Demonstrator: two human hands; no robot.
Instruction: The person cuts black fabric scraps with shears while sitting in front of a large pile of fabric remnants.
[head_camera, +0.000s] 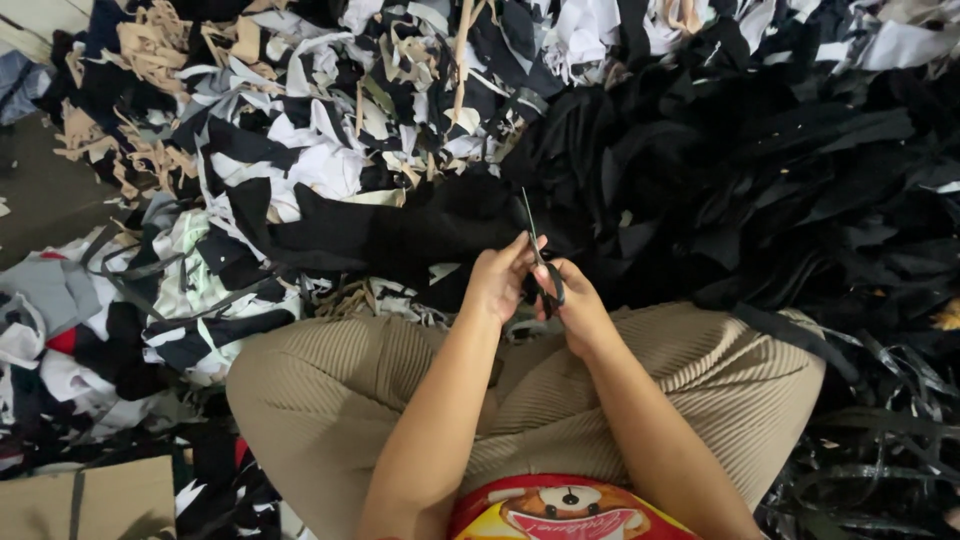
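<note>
1. The right hand (578, 305) has its fingers through the loops of black-handled steel scissors (540, 268), blades pointing up and away.
2. The left hand (497, 280) pinches a black fabric strip (420, 235) by the blades, stretched over the scrap pile (300, 150), probably to steady it.

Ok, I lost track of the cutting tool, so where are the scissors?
In the head view, the scissors are at centre, held in the right hand, blades pointing up over the black cloth, beside the left hand.
</note>
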